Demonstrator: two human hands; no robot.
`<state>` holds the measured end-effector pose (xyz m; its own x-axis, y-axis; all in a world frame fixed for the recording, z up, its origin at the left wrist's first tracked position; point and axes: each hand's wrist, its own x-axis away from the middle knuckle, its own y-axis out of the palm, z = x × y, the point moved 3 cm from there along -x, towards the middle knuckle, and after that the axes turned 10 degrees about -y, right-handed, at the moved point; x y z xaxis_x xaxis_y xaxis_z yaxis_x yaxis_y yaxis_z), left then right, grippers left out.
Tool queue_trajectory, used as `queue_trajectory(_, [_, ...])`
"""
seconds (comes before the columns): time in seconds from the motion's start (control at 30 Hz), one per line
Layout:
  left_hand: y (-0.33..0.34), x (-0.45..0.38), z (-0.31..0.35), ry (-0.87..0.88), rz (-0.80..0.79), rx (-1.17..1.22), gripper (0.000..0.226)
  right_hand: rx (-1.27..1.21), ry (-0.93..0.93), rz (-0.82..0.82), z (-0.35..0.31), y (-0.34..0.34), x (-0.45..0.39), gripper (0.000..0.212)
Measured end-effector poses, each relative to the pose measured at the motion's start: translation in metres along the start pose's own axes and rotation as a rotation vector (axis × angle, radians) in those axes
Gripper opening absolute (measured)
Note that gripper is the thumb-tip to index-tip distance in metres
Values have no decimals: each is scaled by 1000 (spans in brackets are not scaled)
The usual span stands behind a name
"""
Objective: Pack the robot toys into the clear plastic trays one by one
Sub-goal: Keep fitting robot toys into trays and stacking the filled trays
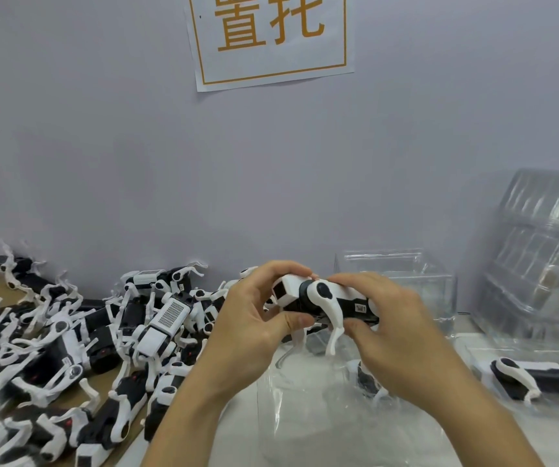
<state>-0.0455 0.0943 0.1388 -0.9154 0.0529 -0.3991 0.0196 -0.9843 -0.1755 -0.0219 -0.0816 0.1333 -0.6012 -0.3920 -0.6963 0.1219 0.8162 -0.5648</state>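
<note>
Pale grey wall, white-covered tabletop, brown surface at lower left of frame. Nearest me, bottom centre: a clear moulded plastic tray (pixel 308 416) lying flat, one black-and-white toy already seated in it under my right wrist, partly hidden.

Above it, frame centre: I hold one white-and-black robot dog toy (pixel 325 303) in both hands, lifted off the table over the tray. My left hand (pixel 254 328) is curled round the square head end, thumb underneath, fingers over the top. My right hand (pixel 392 328) wraps the rear of the body, fingers on top, thumb below. One white leg hangs down between my hands; the others I can't make out.

Lower right: another packed toy in a tray (pixel 541 379). Left half of frame: a big heap of loose robot dog toys (pixel 86 332), legs tangled. Further back, right of my hands: an open clear plastic box (pixel 396 278); far right, a leaning stack of empty clear trays (pixel 537 264). Top centre on the wall: a white paper sign with orange characters (pixel 268 38).

Risks, my guess: the dangling leg isn't folded, so it could catch the tray rim or miss its cavity and leave the toy sitting proud. The tray looks thin and light; pushing down off-centre could slide or buckle it. Forcing a leg joint could snap it.
</note>
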Motion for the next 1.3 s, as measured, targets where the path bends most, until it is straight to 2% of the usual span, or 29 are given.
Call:
queue_trajectory(0.2, [0,0,0,1,1,46,43,-45,-7,31,2,-1,-1,47])
queue_trajectory(0.33, [-3,0,1,21,61,109,27,-66,-22,54,-1,-4,-1,48])
queue_trajectory(0.47, [-2,0,3,50,120,62,21,-56,-32,34,-2,-6,-1,47])
queue_trajectory(0.73, [11,-2,5,78,126,34,29,-97,-17,41,-2,-13,-2,54])
queue_trajectory(0.8, [9,-1,2,68,122,-2,34,-168,8,70,-2,-15,-2,48])
queue_trajectory(0.9, [-7,-2,-11,-74,215,-85,33,-293,43,166,-1,-22,-3,34])
queue_trajectory(1.0, [-26,-5,-33,-314,209,-417,21,-331,64,210,2,-27,-2,30])
queue_trajectory(1.03, [-29,-4,-41,-428,154,-515,24,-328,69,213,3,-28,-1,30])
queue_trajectory(1.1, [-33,2,-58,-650,6,-643,47,-316,82,208,6,-28,-1,30])
queue_trajectory(1.17, [-34,7,-72,-781,-108,-740,68,-309,95,195,7,-28,-1,28])
queue_trajectory(1.23, [-33,9,-82,-846,-120,-738,77,-304,102,182,8,-27,0,28])
queue_trajectory(1.3, [-30,10,-92,-906,-93,-609,71,-308,113,174,9,-26,0,27])
